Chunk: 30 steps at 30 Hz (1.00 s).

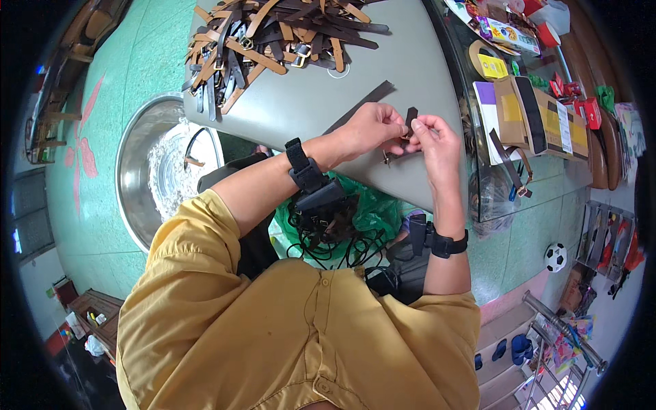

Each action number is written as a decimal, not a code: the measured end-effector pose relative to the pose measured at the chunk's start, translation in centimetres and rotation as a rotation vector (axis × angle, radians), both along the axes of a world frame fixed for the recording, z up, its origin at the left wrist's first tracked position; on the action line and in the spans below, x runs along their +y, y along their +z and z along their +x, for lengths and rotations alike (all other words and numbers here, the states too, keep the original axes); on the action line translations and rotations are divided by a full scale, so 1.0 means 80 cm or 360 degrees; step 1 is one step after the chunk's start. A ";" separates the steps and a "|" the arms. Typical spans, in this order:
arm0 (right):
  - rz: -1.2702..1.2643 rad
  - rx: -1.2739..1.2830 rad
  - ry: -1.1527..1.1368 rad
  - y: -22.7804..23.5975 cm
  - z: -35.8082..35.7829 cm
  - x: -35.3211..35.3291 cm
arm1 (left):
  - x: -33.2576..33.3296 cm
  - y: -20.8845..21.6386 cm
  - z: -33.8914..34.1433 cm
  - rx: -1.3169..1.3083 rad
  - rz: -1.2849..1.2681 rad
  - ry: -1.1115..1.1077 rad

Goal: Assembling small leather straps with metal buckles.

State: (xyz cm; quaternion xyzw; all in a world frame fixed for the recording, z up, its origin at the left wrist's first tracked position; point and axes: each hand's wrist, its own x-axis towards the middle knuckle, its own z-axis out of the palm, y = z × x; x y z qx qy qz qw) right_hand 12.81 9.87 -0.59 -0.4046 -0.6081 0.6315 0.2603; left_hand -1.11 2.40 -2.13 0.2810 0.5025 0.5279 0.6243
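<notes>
Close together above the grey tabletop (417,41), my left hand (372,128) and my right hand (439,143) pinch a dark brown strap (412,114). Its short end sticks up between my fingertips. A small metal buckle (387,158) shows just below my left fingers; the rest of the join is covered by my hands. Another dark length of strap (369,99) runs diagonally across the tabletop behind my left hand; whether it belongs to the held strap I cannot tell. Farther back lies a heap of brown, tan and black buckled straps (273,41).
At the left, a metal basin (130,160) holds white material and a strap. Below the table edge, a green plastic bag (372,212) contains dark buckled straps. A glass-topped table (488,198) at the right carries a cardboard box (509,109), tape and a hanging strap.
</notes>
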 end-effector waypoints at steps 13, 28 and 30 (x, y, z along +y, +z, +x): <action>-0.0336 0.0175 -0.0138 0.003 0.000 -0.013 | 0.002 -0.004 0.007 0.0673 0.0308 0.0332; -0.0399 -0.0406 0.0248 0.014 0.014 0.003 | -0.004 0.001 0.020 0.1095 0.0351 0.0282; -0.0410 -0.0348 0.0189 0.011 0.012 0.000 | -0.003 0.003 0.019 0.1081 0.0370 0.0265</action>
